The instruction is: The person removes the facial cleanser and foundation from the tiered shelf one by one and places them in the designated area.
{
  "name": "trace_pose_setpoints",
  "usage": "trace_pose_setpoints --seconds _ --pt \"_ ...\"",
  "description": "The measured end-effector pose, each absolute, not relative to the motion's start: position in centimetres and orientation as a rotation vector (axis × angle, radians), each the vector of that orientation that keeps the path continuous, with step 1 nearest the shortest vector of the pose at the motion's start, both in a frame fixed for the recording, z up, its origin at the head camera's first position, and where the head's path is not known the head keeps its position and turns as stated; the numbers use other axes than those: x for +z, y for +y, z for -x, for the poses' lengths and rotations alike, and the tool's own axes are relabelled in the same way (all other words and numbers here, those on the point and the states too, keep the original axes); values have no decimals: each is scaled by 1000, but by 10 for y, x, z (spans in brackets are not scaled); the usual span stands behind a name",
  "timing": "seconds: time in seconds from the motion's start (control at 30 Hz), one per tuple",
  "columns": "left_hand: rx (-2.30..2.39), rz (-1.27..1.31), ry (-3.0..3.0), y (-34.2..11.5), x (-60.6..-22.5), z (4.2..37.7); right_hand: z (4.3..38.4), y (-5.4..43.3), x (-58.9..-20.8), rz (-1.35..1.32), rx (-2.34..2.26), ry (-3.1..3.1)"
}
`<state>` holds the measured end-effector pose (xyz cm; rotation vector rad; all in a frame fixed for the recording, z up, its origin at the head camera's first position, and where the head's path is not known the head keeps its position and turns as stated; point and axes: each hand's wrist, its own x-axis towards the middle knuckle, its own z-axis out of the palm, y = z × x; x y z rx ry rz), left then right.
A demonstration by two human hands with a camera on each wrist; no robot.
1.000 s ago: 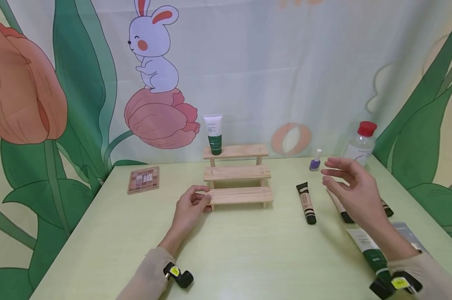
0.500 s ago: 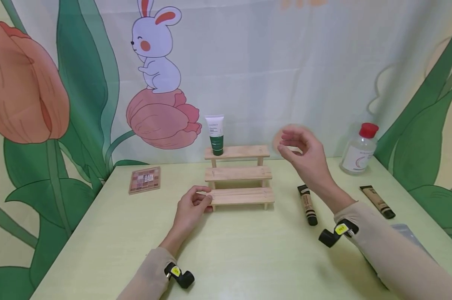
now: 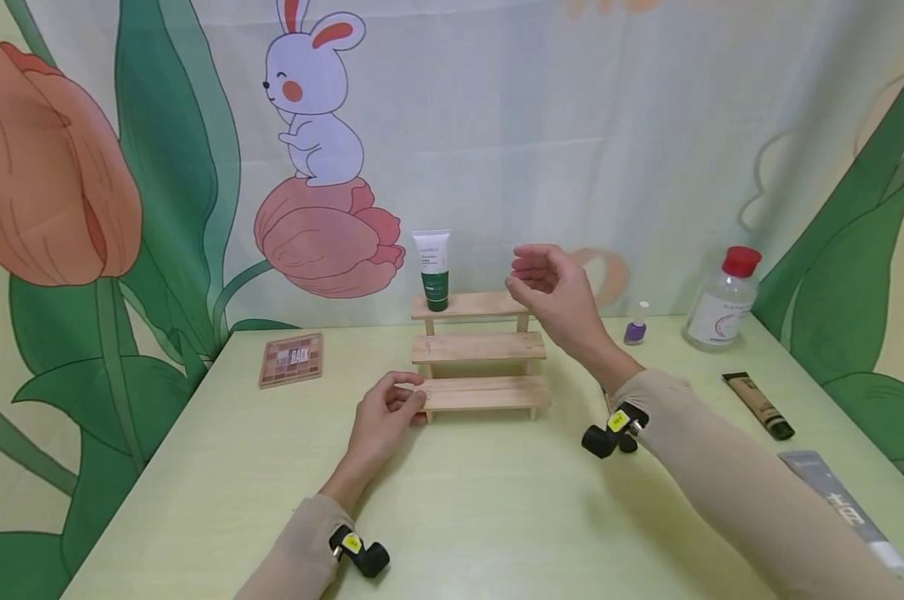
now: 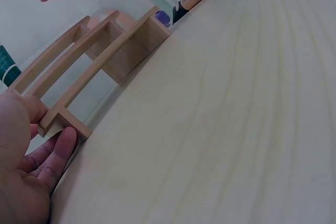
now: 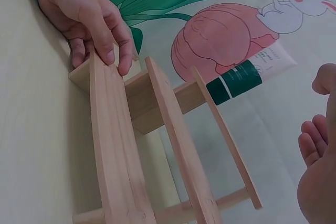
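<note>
A three-step wooden display rack (image 3: 485,393) stands mid-table against the backdrop. My left hand (image 3: 377,421) pinches the left end of its lowest step; in the right wrist view the thumb and fingers (image 5: 124,56) lie over that end. On the left of the top step a white and green squeeze tube (image 3: 434,271) stands upright on its cap. My right hand (image 3: 560,296) hovers by the right end of the top step, with fingers loosely bent and nothing in them. Part of that hand (image 5: 317,145) also shows at the right wrist view's edge.
An eyeshadow palette (image 3: 291,360) lies at the left. To the right are a purple nail polish bottle (image 3: 635,331), a clear red-capped bottle (image 3: 721,308), a brown tube (image 3: 759,406) and a grey tube (image 3: 841,504). My right forearm partly hides another tube.
My right hand has moved left from above the tubes on the right to beside the rack's top step, staying empty. My left hand keeps its place on the rack.
</note>
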<state>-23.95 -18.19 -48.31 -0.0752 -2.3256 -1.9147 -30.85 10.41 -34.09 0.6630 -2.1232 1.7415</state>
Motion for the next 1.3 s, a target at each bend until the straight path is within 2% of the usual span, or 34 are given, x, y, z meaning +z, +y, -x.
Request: trace_pose_setpoints --seconds 0.43,1.3 --pt "-1942 104 -2317 -177 -484 239 329 64 -345 -651 1767 -2166" --pt "-1917 106 -2311 -184 -483 239 341 28 -345 -657 1814 -2201"
